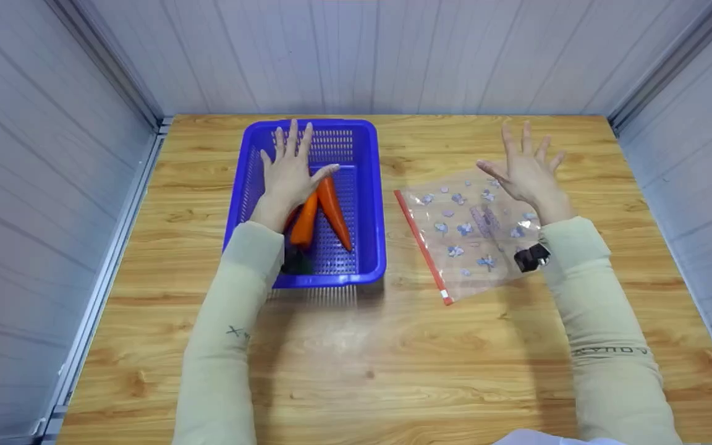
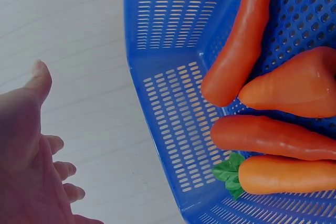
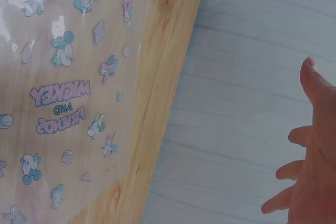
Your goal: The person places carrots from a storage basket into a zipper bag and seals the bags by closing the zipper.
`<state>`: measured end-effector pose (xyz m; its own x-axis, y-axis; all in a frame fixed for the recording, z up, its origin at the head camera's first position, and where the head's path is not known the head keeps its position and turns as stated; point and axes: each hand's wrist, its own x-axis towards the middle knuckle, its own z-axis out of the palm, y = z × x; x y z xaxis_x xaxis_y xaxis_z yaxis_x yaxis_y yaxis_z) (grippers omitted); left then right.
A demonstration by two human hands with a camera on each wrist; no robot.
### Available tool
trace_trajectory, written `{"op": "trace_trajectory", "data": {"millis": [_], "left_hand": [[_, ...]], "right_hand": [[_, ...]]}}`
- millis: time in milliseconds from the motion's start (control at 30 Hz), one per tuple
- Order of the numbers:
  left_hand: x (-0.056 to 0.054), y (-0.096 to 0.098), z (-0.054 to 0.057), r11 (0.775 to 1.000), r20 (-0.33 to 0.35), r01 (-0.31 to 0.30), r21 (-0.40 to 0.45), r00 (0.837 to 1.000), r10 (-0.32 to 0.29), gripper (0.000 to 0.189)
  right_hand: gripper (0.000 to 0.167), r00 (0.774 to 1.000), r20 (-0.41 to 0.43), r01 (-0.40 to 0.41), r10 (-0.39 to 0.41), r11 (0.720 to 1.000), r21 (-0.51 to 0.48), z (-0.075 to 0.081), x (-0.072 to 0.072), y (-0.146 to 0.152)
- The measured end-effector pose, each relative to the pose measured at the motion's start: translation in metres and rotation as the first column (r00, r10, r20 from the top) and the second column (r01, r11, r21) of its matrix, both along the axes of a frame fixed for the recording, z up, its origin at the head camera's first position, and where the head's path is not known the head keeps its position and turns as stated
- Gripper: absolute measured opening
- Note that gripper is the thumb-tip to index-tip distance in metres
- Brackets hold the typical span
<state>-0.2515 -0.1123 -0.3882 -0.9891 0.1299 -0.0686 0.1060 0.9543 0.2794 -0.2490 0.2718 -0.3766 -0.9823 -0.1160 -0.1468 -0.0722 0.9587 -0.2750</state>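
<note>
With fingers spread, my left hand [image 1: 288,179] hovers over the blue plastic basket [image 1: 371,204] and holds nothing. Inside the basket lie several carrots, among them an orange carrot [image 1: 334,213] in the head view and a lighter one with green leaves [image 2: 283,174] in the left wrist view. My right hand [image 1: 532,176], also spread and holding nothing, is above the far right part of a clear zip bag [image 1: 473,247]. The bag lies flat, printed with small cartoon figures, its red zip edge [image 1: 421,244] towards the basket. My left arm hides part of the basket's contents.
The wooden table [image 1: 356,364] carries the basket and, to its right, the bag. Pale panel walls [image 1: 356,55] enclose the table at the back and both sides. A dark wrist camera [image 1: 532,256] sits at my right cuff.
</note>
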Motion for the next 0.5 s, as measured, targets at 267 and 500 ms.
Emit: {"op": "trace_trajectory", "data": {"millis": [267, 500], "left_hand": [[0.004, 0.001, 0.003, 1.0, -0.008, -0.015, 0.008, 1.0, 0.015, 0.087], [0.01, 0.0, 0.005, 0.999, -0.021, -0.036, 0.019, 0.999, 0.037, 0.089]], "right_hand": [[0.084, 1.0, -0.021, -0.014, 0.014, 1.0, -0.026, -0.002, 0.006, -0.001], [0.083, 0.999, -0.025, -0.038, 0.036, 0.997, -0.066, -0.008, 0.011, -0.004]]}}
